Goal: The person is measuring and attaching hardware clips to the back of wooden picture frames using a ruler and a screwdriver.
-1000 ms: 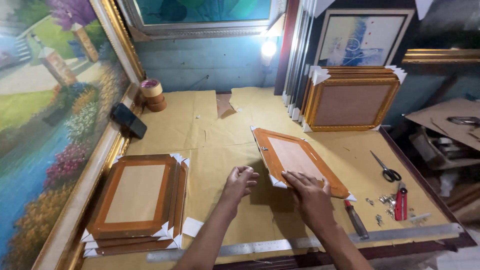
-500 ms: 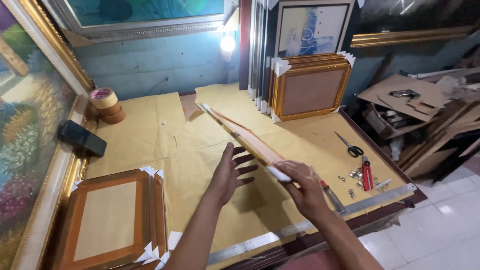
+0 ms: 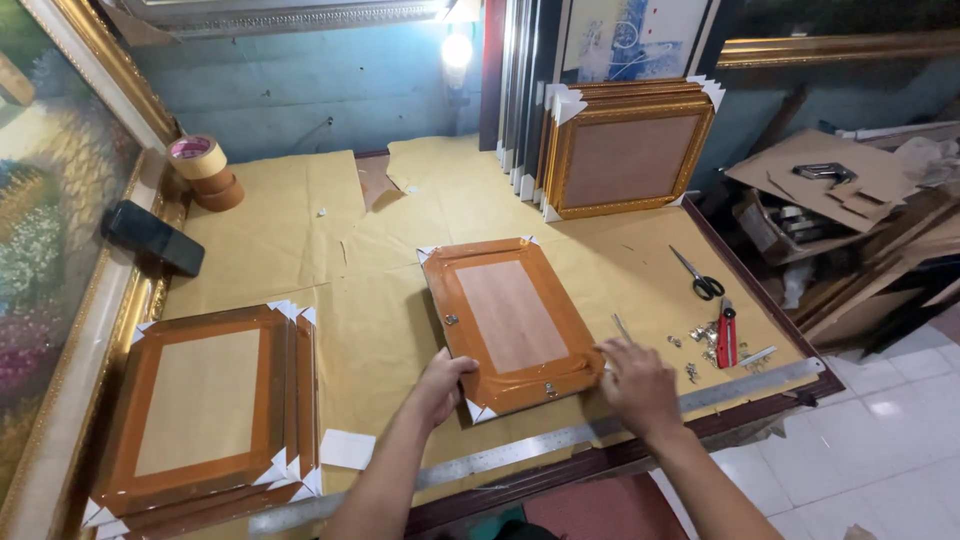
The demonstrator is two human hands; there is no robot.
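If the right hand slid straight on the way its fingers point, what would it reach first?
The right hand points up-left across the table, so it would likely first meet the thin metal tool by the brown picture frame; depth is unclear.
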